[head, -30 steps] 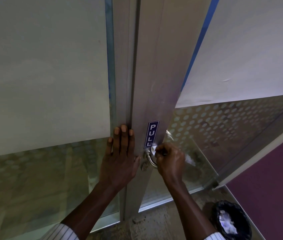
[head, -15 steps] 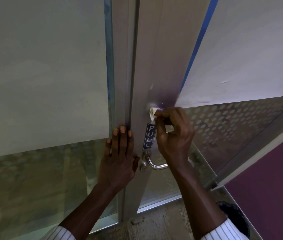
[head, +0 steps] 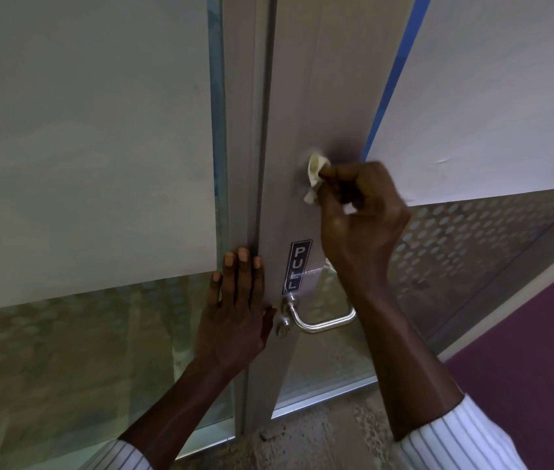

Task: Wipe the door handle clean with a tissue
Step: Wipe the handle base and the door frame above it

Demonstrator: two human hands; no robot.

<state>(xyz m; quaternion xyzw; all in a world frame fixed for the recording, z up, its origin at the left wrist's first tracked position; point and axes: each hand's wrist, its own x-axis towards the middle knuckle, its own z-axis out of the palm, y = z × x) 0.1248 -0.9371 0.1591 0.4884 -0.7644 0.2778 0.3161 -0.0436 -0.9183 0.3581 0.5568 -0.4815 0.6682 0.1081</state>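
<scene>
A curved silver door handle (head: 323, 323) sticks out of the grey metal door stile (head: 306, 96), just under a dark "PULL" sticker (head: 297, 265). A small keyhole cylinder (head: 283, 329) sits beside its base. My right hand (head: 360, 225) is well above the handle, pinching a crumpled, soiled white tissue (head: 314, 176) against the stile. The handle is bare and untouched. My left hand (head: 236, 310) lies flat with fingers spread on the door edge, left of the handle, holding nothing.
A frosted glass panel (head: 82, 147) fills the left. The open door's glass with a dotted film (head: 472, 239) angles off to the right, a blue strip (head: 394, 72) above it. A purple wall (head: 540, 368) is at lower right. Speckled floor (head: 319, 435) lies below.
My right hand rose with the tissue from the handle up past the PULL sticker onto the stile. The handle is uncovered now. My left hand stayed flat on the door edge.
</scene>
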